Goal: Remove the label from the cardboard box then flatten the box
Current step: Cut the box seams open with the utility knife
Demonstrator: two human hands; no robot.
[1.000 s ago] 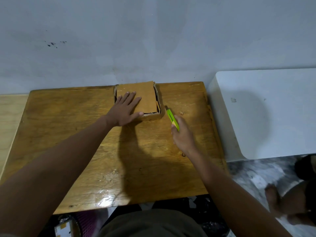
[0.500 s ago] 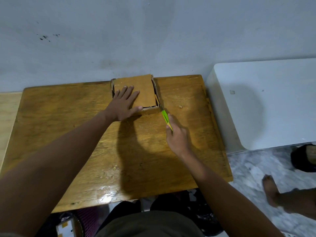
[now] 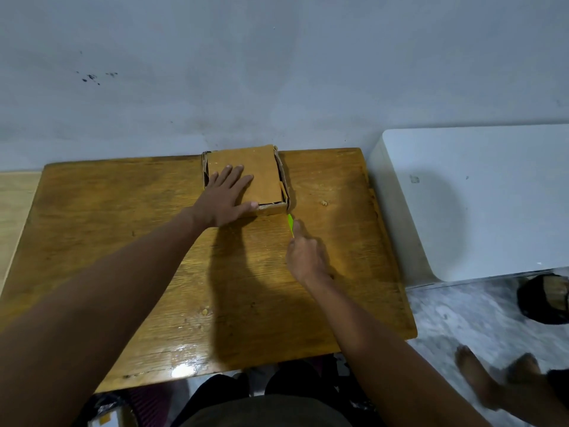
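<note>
A low brown cardboard box [image 3: 264, 177] sits at the far edge of the wooden table [image 3: 123, 257], against the wall. My left hand [image 3: 226, 198] lies flat on its top panel, fingers spread, thumb along the near edge. My right hand [image 3: 304, 254] grips a bright green cutter [image 3: 290, 224], whose tip points at the box's near right corner. Whether the tip touches the box I cannot tell. No label shows on the box's visible faces.
A white cabinet or appliance [image 3: 480, 198] stands right of the table. On the marble floor to the right are another person's bare foot [image 3: 480, 377] and a dark sandal [image 3: 545, 297]. Small crumbs [image 3: 324, 203] lie on the table.
My right hand drew the green cutter toward me and leftward, from beside the box's right side to just before its near right corner. My left hand stayed flat on the box.
</note>
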